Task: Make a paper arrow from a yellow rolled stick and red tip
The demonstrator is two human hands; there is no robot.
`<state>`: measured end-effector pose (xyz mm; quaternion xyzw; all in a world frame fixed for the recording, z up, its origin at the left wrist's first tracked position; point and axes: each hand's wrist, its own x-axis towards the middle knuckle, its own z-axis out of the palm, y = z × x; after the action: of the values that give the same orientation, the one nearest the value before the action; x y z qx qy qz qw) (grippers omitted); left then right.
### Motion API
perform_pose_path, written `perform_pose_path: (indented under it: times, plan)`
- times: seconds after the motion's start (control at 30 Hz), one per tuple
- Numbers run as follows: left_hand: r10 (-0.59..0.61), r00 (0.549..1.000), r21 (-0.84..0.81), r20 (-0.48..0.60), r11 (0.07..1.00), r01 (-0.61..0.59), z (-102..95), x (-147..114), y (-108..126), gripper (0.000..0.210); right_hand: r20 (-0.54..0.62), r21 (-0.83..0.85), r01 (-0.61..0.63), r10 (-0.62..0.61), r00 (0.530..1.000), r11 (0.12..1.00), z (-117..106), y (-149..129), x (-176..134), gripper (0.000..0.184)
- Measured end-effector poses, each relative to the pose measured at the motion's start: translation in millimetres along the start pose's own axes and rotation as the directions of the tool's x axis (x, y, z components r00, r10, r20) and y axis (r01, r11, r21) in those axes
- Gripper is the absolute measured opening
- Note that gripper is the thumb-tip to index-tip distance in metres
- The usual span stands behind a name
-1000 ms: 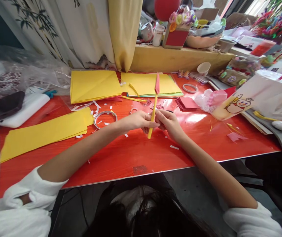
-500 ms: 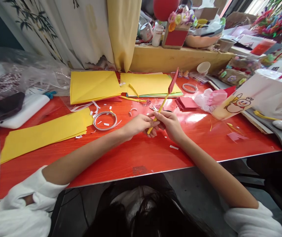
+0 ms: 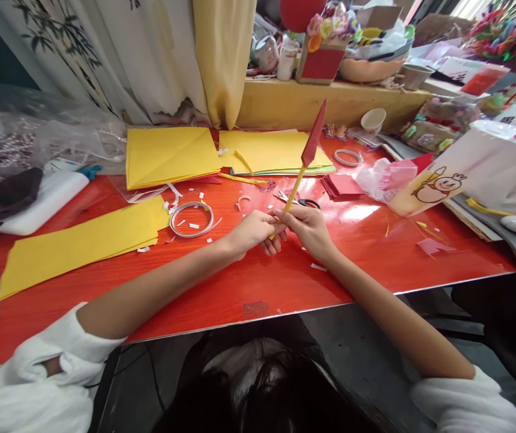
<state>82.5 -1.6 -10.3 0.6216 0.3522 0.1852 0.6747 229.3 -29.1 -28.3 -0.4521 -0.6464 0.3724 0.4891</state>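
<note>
Both hands meet above the red table [image 3: 222, 288], closed on a thin yellow paper stick [image 3: 294, 191] topped by a pointed red folded-paper head [image 3: 314, 137]. My left hand [image 3: 258, 231] pinches the stick's lower end. Higher up the stick, my right hand [image 3: 307, 227] grips it with thumb and fingers. The stick leans up and away to the right. Just beyond the hands lie scissors [image 3: 310, 203], partly hidden by the right hand. A roll of tape [image 3: 192, 219] lies left of my left hand, amid white paper scraps.
Yellow paper stacks [image 3: 172, 156] lie at the back, with cut yellow strips [image 3: 82, 249] at left. Folded red paper [image 3: 343, 186] sits right of the scissors. A large drink cup [image 3: 447, 174] leans at right. Crowded on the ledge behind are a flower box [image 3: 321, 59] and a bowl [image 3: 368, 69].
The stick has turned in the fingers, so the red head now shows its broad face instead of its narrow edge. More of the scissors shows. Both hands stay in nearly the same place.
</note>
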Motion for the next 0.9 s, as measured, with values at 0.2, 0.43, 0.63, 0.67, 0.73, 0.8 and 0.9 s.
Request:
perform_pose_path:
  times: [0.2, 0.43, 0.63, 0.67, 0.73, 0.8, 0.9]
  plan:
    - [0.153, 0.984, -0.119, 0.093, 0.983, -0.142, 4.3, 4, -3, 0.014, -0.003, 0.411, -0.232, 0.256, 0.967, 0.882, -4, 1, 4, 0.033]
    - [0.332, 0.942, -0.068, 0.054, 0.942, -0.328, 9.9, 2, -8, 0.019, 0.185, 0.582, -0.301, 0.237, 0.954, 0.756, -5, 3, 3, 0.045]
    - [0.285, 0.958, 0.251, -0.031, 0.930, -0.269, -2.8, 1, 8, 0.022, 0.108, 0.629, -0.227, 0.206, 0.973, 0.743, -6, 3, 9, 0.027]
    - [0.371, 0.924, 0.419, -0.094, 0.857, -0.301, -6.8, 1, 10, 0.022, 0.102, 0.638, -0.222, 0.204, 0.974, 0.738, -6, 2, 10, 0.027]
    - [0.587, 0.801, 0.746, -0.118, 0.584, -0.318, -14.7, 1, 11, 0.023, 0.113, 0.646, -0.235, 0.214, 0.970, 0.726, -5, 1, 12, 0.028]
    - [0.726, 0.687, 0.936, 0.043, 0.211, -0.281, -21.4, 1, 9, 0.024, 0.121, 0.648, -0.259, 0.239, 0.963, 0.716, -5, 2, 12, 0.029]
    - [0.714, 0.604, 0.935, 0.354, -0.249, -0.254, -28.1, 2, 2, 0.028, 0.101, 0.645, -0.268, 0.268, 0.958, 0.715, -6, 4, 12, 0.025]
